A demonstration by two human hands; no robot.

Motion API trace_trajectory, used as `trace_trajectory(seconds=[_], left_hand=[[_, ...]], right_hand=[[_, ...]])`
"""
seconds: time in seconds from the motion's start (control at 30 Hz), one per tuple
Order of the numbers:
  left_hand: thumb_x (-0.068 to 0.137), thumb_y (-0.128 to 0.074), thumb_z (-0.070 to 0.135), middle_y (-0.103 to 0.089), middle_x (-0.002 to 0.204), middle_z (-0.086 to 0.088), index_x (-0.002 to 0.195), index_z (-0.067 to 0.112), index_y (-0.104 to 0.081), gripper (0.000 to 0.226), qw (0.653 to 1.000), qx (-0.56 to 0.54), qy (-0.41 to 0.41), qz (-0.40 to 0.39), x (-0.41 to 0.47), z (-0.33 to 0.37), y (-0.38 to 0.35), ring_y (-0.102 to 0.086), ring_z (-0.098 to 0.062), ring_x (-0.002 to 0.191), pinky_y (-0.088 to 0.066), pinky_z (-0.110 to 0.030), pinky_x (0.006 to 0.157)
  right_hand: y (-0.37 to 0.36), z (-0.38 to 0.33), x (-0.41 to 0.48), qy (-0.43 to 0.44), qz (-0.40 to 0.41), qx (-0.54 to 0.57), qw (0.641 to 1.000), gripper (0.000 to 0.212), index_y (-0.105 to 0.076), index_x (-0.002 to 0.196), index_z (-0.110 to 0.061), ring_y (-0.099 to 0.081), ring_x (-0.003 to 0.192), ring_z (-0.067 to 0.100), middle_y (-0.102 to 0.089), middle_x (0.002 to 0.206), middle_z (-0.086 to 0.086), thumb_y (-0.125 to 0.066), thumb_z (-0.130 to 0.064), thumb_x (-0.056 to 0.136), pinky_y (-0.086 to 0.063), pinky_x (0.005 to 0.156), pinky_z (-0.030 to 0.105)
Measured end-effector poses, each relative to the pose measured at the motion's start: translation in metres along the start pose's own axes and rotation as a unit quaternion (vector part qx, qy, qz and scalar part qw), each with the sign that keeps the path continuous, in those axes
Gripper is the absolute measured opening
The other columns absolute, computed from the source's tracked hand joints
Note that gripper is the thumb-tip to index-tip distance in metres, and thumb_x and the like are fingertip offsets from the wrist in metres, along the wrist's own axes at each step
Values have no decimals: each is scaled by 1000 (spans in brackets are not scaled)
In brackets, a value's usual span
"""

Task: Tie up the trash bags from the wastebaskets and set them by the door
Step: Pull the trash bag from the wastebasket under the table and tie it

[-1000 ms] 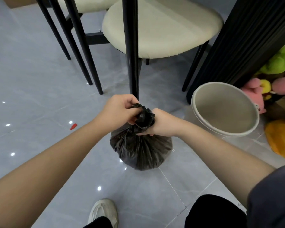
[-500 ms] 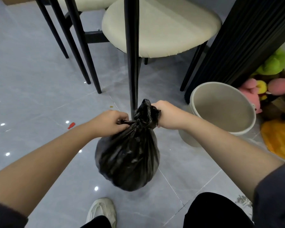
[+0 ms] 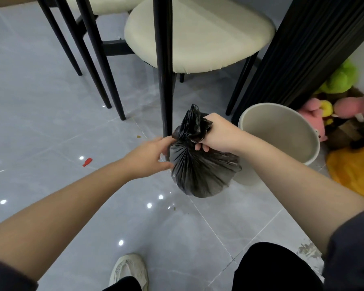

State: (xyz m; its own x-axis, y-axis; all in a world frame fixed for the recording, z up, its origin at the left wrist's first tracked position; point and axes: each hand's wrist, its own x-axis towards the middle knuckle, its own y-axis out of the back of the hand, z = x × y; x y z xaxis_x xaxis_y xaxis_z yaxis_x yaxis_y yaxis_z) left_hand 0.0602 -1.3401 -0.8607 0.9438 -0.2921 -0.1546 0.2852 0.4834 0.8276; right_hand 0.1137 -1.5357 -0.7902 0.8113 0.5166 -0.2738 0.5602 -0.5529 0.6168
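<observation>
A small black trash bag (image 3: 200,171) hangs in the air above the grey tiled floor, its neck gathered and twisted. My right hand (image 3: 216,134) grips the bunched neck from the right and carries the bag's weight. My left hand (image 3: 149,159) sits at the bag's left side with relaxed fingers, thumb and fingertips touching the plastic just below the neck. A beige round wastebasket (image 3: 303,152) stands empty on the floor directly right of the bag.
Black chair legs (image 3: 165,80) and cream seats (image 3: 200,32) stand just beyond the bag. A dark ribbed table base (image 3: 298,49) rises at the right, with plush toys (image 3: 340,80) and an orange cloth (image 3: 353,175) behind the wastebasket. A red scrap (image 3: 87,161) lies on the floor at left. My shoe (image 3: 128,269) is below.
The bag has been lifted off the floor and swung right toward the wastebasket. My left hand has let go of the neck and now only touches the bag's side.
</observation>
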Motion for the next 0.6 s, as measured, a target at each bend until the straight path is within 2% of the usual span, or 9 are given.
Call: trace_trajectory(seconds=[0.1, 0.17, 0.23, 0.27, 0.33, 0.37, 0.43, 0.5, 0.6], left_hand=[[83, -68, 32, -56, 80, 12, 96, 23, -67, 16, 1000, 16, -8, -21, 4, 1, -9, -58, -12, 78, -45, -26, 71], [83, -69, 31, -62, 81, 8, 82, 23, -67, 9, 999, -29, -14, -29, 4, 1, -17, -56, -7, 74, -45, -25, 69], [80, -72, 27, -60, 87, 6, 89, 25, -59, 15, 995, -96, 2, 39, 6, 4, -15, -55, -6, 75, -43, -23, 67], [79, -73, 25, -57, 95, 6, 100, 24, -55, 27, 991, -123, 16, 58, 9, 4, -11, -55, -7, 81, -43, -21, 68], [80, -72, 23, -55, 107, 7, 122, 23, -48, 48, 991, -128, 27, 23, 16, 3, -6, -57, -10, 90, -45, -21, 74], [81, -71, 21, -59, 103, 7, 118, 23, -52, 42, 994, -107, 22, 3, 17, 3, -6, -59, -13, 88, -47, -24, 75], [80, -68, 16, -60, 74, 8, 82, 25, -57, 14, 998, -63, 25, 9, 16, 5, -11, -57, -13, 71, -44, -26, 68], [80, -67, 14, -50, 55, 9, 60, 25, -43, 33, 998, -48, 36, 22, 13, 10, -16, -47, -6, 54, -37, -25, 61], [84, -67, 19, -54, 52, 4, 60, 19, -42, 35, 991, -101, 58, -61, 0, 19, -16, -53, -1, 46, -44, -25, 56]], right_hand=[[8, 0, 3, -6, 29, 19, 999, 26, -56, 62, -17, -52, 48, 12, -67, 58, -1, -53, -16, 87, -42, 57, 22], [12, -1, 4, -9, 41, 30, 999, 27, -58, 62, -17, -54, 46, 10, -68, 61, 0, -51, -14, 88, -44, 57, 22], [15, -1, 2, -2, 23, 32, 999, 30, -57, 63, -17, -55, 44, 8, -68, 62, 1, -47, -8, 89, -45, 55, 19], [15, -1, 0, 2, 12, 34, 999, 32, -57, 63, -17, -56, 44, 6, -67, 62, 2, -44, -4, 89, -46, 53, 18], [14, 1, -1, 6, 1, 34, 999, 34, -58, 63, -16, -57, 44, 5, -67, 62, 3, -40, 1, 87, -46, 51, 17], [13, 3, -2, 4, 1, 28, 1000, 35, -59, 63, -16, -58, 45, 6, -67, 63, 4, -40, 2, 86, -47, 51, 17], [8, 7, -1, -7, 5, 12, 1000, 35, -58, 60, -18, -58, 47, 9, -70, 66, 5, -40, 1, 83, -49, 54, 18], [2, 12, 1, -23, 14, 12, 1000, 32, -58, 61, -18, -59, 48, 11, -71, 69, 7, -41, -3, 83, -50, 58, 21], [-6, 15, 5, -40, 24, 35, 998, 26, -59, 66, -15, -59, 46, 10, -69, 65, 6, -44, -6, 85, -48, 54, 18]])
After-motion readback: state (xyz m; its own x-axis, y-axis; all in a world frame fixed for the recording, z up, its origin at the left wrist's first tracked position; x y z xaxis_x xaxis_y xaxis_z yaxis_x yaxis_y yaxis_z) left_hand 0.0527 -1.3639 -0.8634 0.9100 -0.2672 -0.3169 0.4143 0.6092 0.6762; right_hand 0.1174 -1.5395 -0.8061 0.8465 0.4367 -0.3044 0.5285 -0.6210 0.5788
